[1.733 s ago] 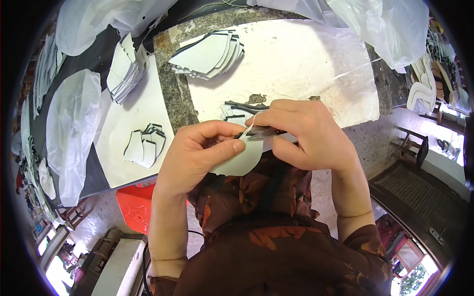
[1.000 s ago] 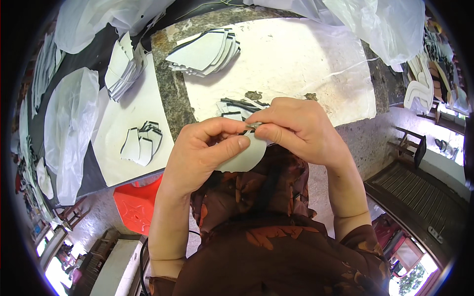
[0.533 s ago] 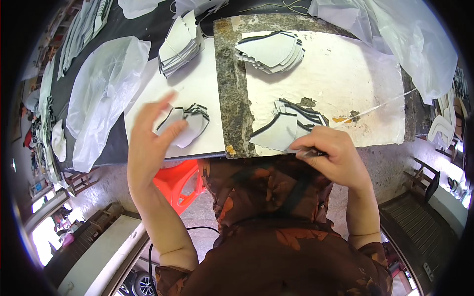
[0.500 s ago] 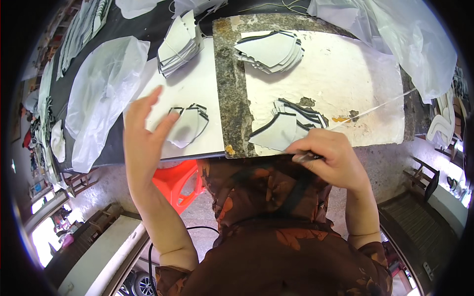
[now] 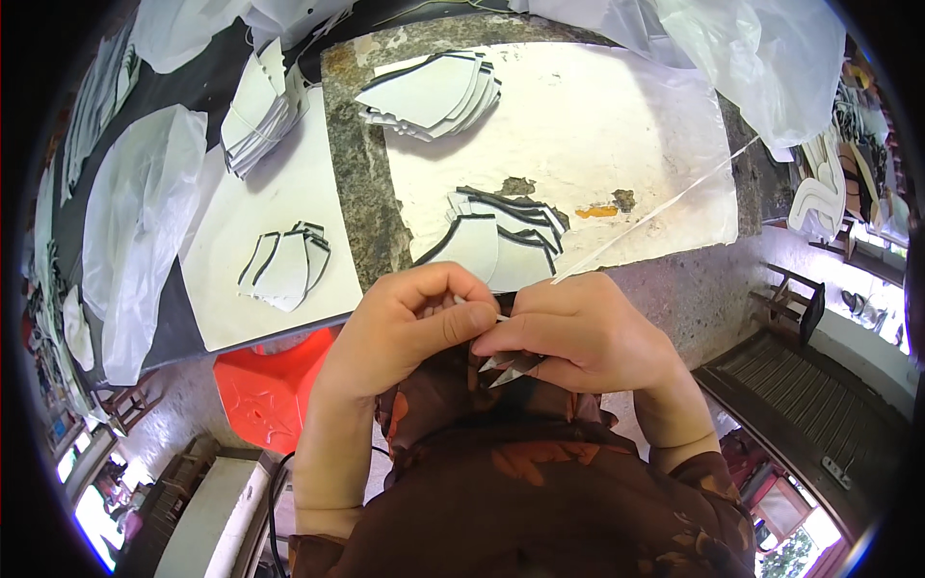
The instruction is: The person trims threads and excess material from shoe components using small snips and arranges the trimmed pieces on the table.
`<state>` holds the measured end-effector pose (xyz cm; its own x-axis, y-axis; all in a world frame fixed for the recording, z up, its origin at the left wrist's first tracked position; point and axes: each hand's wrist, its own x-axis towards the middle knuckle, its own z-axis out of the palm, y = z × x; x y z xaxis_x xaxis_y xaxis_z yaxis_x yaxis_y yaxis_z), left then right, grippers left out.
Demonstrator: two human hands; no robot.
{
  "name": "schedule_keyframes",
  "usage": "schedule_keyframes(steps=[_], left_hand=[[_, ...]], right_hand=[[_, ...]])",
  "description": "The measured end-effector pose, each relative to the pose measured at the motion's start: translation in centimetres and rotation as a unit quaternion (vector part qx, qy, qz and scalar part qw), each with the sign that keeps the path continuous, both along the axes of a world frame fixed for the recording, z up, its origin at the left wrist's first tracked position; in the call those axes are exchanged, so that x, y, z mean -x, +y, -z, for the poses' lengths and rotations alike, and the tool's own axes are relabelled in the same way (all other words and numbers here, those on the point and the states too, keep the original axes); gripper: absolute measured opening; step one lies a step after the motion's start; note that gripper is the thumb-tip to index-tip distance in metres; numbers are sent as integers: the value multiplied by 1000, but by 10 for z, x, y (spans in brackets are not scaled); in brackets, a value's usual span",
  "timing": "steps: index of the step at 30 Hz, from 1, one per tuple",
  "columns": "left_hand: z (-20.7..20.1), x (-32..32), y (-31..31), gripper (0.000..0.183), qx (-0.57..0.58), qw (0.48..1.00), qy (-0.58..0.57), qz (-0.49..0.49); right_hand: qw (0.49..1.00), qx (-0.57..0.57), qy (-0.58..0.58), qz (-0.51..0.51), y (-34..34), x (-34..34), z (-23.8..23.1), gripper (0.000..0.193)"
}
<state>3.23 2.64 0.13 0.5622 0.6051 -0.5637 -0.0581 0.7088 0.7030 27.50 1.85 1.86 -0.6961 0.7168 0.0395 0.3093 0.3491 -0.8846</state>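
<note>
Both hands meet just past the table's near edge. My left hand is closed, thumb against forefinger, on the end of a narrow white tape. That tape runs from the table's right side down to my right hand, which is closed too. Out of the right hand's curled fingers stick the pointed blades of small scissors; the handles are hidden in the palm. Beyond the hands lies a fanned group of white pieces with black edging. A smaller group of edged pieces lies on the left.
A stack of white pieces rests on the worn pale board, with a tied bundle farther left. Plastic bags cover the table's left and far right. A red stool stands below the edge.
My left hand has come away from the small left pile to meet the right hand, now pinching the tape. That pile has one more piece laid out. The whole view has shifted.
</note>
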Motion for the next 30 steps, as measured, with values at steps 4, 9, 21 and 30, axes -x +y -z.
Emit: schedule_keyframes(steps=[4, 9, 21, 30], left_hand=[[4, -2, -7, 7, -39, 999, 38, -8], [8, 5, -21, 9, -152, 980, 129, -13], [35, -2, -25, 49, -531, 726, 436, -19], [49, -13, -12, 40, -617, 720, 312, -55]], right_hand=[[1000, 13, 16, 2, -3, -1, 8, 35], [954, 259, 27, 150, -7, 6, 3, 23], [965, 6, -18, 260, 26, 4, 28, 11], [908, 152, -16, 389, 11, -1, 35, 12]])
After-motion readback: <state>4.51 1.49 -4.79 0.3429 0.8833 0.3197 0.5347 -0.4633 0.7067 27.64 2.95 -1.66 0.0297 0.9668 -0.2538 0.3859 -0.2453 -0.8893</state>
